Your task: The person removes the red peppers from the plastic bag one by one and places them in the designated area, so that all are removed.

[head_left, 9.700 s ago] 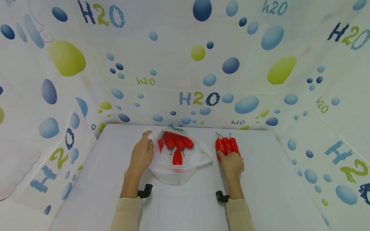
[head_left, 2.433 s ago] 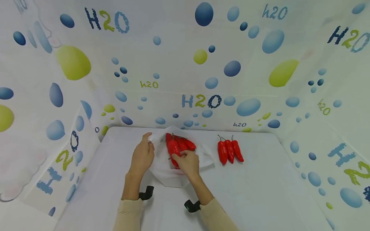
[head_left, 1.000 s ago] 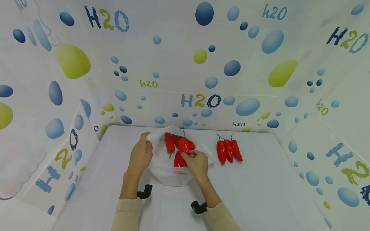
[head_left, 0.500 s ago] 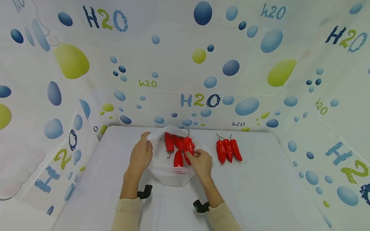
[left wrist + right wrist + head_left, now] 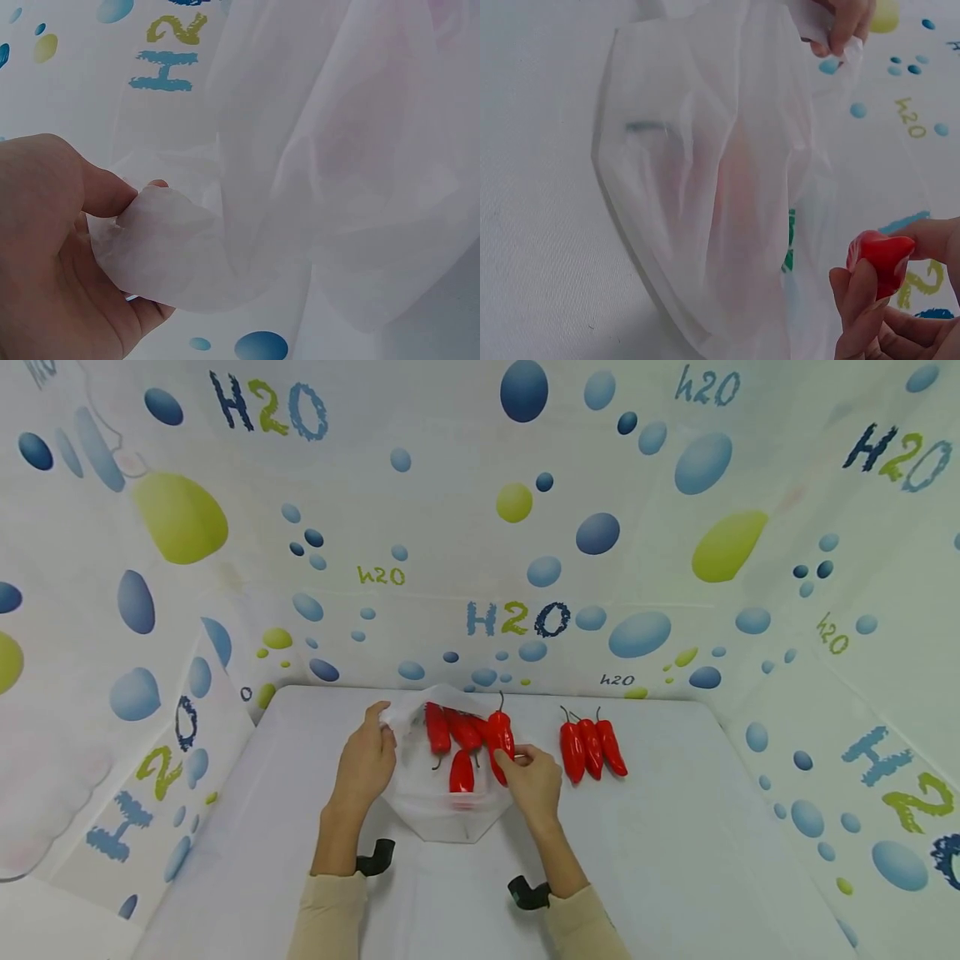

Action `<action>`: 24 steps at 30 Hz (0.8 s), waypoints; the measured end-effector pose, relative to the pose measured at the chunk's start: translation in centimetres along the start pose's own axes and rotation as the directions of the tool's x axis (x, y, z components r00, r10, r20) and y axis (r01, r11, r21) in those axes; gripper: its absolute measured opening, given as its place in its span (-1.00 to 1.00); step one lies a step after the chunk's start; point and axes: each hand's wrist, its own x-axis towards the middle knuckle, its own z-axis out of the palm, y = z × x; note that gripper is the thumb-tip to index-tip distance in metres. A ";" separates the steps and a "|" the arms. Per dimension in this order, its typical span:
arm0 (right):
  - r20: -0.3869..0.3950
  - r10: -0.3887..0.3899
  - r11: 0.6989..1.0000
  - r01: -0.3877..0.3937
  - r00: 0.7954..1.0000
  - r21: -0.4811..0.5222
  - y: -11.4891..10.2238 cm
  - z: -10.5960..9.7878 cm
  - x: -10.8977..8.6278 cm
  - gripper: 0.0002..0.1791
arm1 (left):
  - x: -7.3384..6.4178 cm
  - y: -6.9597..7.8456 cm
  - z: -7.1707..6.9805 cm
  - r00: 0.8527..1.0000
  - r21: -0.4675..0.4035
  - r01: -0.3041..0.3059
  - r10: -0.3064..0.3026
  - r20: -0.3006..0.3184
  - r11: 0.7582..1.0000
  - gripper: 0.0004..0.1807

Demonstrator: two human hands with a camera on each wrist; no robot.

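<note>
In the head view, my left hand (image 5: 363, 760) pinches the left edge of a thin white plastic bag (image 5: 447, 828). The left wrist view shows crumpled bag film (image 5: 165, 240) between its thumb and fingers. Several red chili peppers (image 5: 437, 728) lie in the bag's mouth, one partly behind its front edge. My right hand (image 5: 538, 783) holds another red chili pepper (image 5: 501, 733) upright, stem up, at the bag's right side. Seen from the right wrist, that chili's lower end (image 5: 881, 259) sits between thumb and fingertips, beside the bag's outer wall (image 5: 705, 187).
Three red chili peppers (image 5: 591, 748) lie side by side to the right of the bag, stems pointing away. The white table (image 5: 712, 827) ends at a back wall (image 5: 480, 527) printed with blue and green drops. Dark wrist camera mounts (image 5: 528, 893) stick out from the forearms.
Earlier my right hand was at the three chilies, then reached into the bag. It has since moved right with one chili, to the bag's right side. The left hand keeps its hold.
</note>
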 end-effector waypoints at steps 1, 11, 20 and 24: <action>-0.004 0.000 1.000 0.000 1.000 0.002 0.0 -0.1 0.0 -0.63 | 0.0 0.0 0.0 1.000 -0.002 0.001 -0.001 0.002 1.000 -0.52; -0.070 0.028 0.999 -0.025 0.997 0.039 0.4 -1.4 0.3 -0.64 | 0.0 0.2 0.0 1.000 -0.009 -0.002 0.003 0.007 1.000 -0.52; -0.101 0.049 0.999 -0.046 0.994 0.029 1.4 -2.2 1.1 -0.60 | 0.0 0.3 0.1 1.000 0.001 -0.005 0.005 0.008 1.000 -0.52; -0.115 0.061 0.998 -0.060 0.992 0.016 1.7 -2.6 1.4 -0.58 | 0.0 0.2 0.2 1.000 0.006 -0.009 0.009 0.006 1.000 -0.51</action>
